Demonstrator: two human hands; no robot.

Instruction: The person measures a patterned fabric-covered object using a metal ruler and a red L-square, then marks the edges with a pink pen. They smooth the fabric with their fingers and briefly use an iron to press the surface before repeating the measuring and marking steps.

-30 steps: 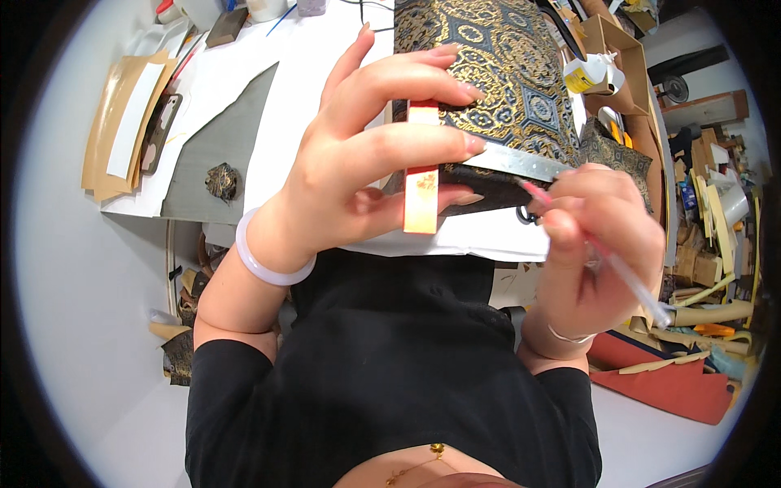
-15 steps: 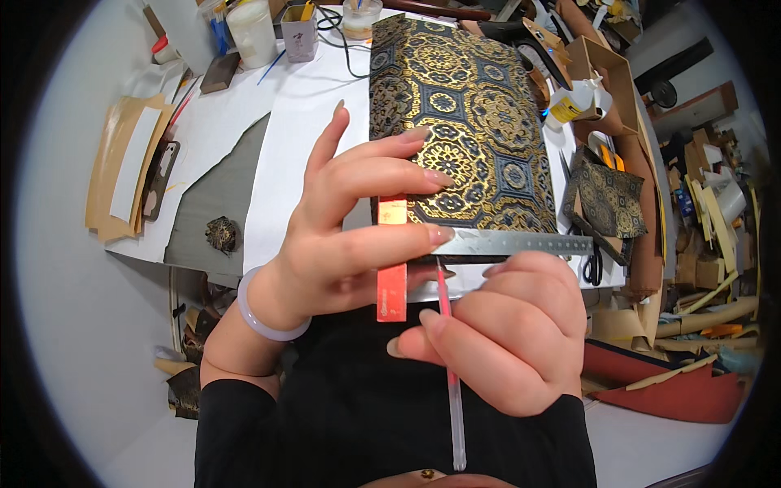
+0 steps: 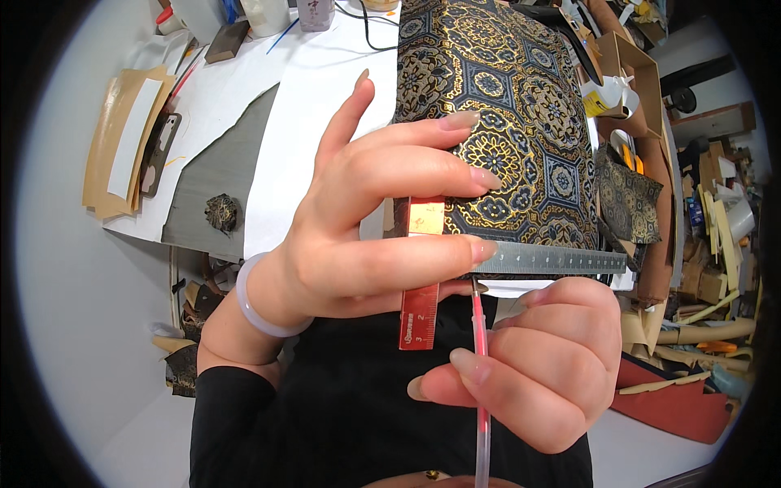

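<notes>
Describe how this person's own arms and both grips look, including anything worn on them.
The left grip and right grip are ungloved, with long, tapered nails and no rings showing. A smooth, pale lilac bangle circles the left wrist. The left sleeve is short, plain and black; the right sleeve is black too, partly hidden.

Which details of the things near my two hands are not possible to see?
In the head view:
Pen: rear end cut off by the lower edge; tip too small to tell whether it touches the patterned piece.
Ruler: corner with the red handle hidden behind the left hand's forefinger.
Patterned piece: far end cut off by the upper edge.
</notes>
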